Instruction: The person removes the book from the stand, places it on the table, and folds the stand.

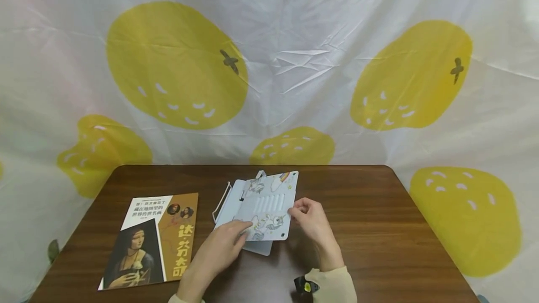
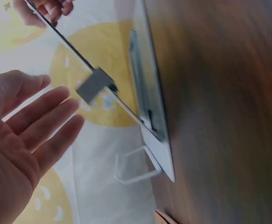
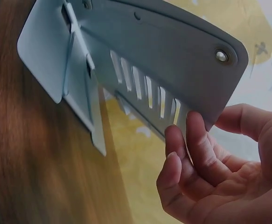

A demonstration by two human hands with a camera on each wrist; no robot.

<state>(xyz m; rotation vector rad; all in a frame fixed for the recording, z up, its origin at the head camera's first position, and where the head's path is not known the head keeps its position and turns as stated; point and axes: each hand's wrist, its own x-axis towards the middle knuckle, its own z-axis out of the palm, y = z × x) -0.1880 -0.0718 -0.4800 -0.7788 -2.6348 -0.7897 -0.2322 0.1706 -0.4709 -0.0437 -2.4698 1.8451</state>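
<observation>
A metal folding book stand (image 1: pixel 269 223) with a unicorn-and-rainbow print stands on the table, its panel tilted up from a pale flat base (image 1: pixel 258 247). Slots run through the middle of the panel, and the right wrist view shows its plain grey back (image 3: pixel 173 46). My right hand (image 1: pixel 313 223) pinches the panel's right edge between thumb and fingers. Before the panel's lower left part is my left hand (image 1: pixel 223 247); in the left wrist view that hand (image 2: pixel 28 121) has its fingers extended, apart from the stand. A white wire bracket (image 2: pixel 138 163) sticks out at the base's left end.
To the left lies a book (image 1: pixel 147 242) with a portrait on its cover, close to my left forearm. The brown wooden table (image 1: pixel 379 233) reaches back to a white curtain (image 1: pixel 294 83) printed with yellow fruit.
</observation>
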